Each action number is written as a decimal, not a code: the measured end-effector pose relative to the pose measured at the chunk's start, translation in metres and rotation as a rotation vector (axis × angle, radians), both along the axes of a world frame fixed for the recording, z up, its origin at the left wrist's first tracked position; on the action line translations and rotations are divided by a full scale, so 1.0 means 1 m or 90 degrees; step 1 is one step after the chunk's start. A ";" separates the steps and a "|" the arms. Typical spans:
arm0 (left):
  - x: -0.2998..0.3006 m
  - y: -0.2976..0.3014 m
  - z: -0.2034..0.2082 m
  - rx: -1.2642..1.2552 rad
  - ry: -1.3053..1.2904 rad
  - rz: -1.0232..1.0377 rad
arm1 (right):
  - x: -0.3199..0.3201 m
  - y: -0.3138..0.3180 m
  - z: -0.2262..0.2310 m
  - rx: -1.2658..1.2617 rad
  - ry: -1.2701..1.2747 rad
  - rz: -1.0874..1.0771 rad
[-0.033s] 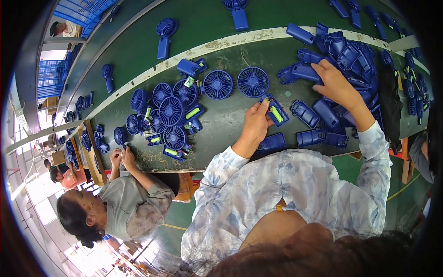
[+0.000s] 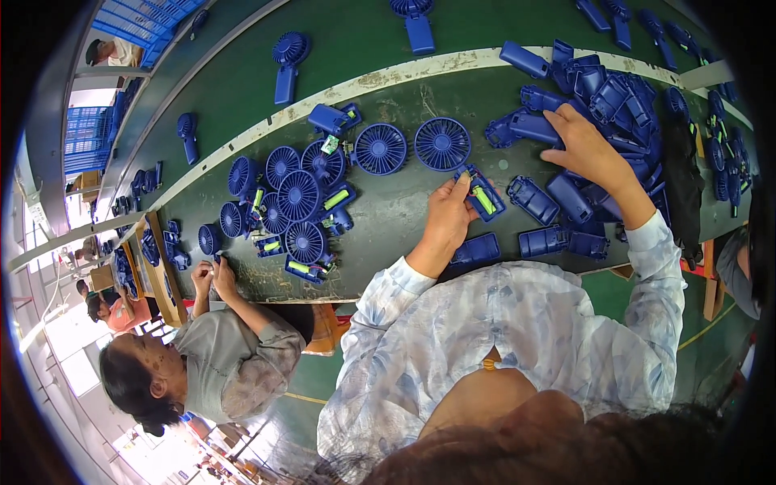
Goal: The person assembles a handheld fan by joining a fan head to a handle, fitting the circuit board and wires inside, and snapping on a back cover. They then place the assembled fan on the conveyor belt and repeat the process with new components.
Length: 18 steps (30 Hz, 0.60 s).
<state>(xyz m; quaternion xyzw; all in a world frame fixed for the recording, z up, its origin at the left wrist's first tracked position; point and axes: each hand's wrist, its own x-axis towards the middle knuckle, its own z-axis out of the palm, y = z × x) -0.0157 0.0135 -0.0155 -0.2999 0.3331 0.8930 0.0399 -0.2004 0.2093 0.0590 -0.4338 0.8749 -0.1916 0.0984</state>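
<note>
The head view shows a dark green counter (image 2: 380, 242) running across, with a co-worker (image 2: 234, 364) in grey at its near edge on the left. A heap of blue shells (image 2: 618, 105) covers the right part of the counter. Left of centre lies a cluster of blue fan heads (image 2: 299, 196), some overlapping; two more sit side by side between it and the heap. The right hand (image 2: 590, 149) reaches to the heap's left side, fingers and thumb around the end of a blue shell (image 2: 532, 127); whether they are closed on it I cannot tell. The left hand (image 2: 447, 214) pinches a smaller open blue housing (image 2: 494, 206) above the counter, just left of the loose shells. Inside that housing lies a yellow-green cylinder (image 2: 483, 200).
</note>
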 end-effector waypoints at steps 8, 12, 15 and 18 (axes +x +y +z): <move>-0.001 0.000 0.003 0.016 0.012 -0.011 | 0.003 -0.004 -0.005 0.082 0.114 -0.022; 0.002 -0.004 0.000 0.028 0.029 -0.017 | 0.016 -0.009 0.013 0.058 0.190 -0.023; 0.003 -0.008 0.000 0.053 0.058 -0.027 | 0.042 -0.018 0.018 -0.077 0.178 -0.070; 0.004 -0.010 0.000 0.129 0.084 -0.028 | 0.091 -0.033 0.012 -0.183 0.108 -0.061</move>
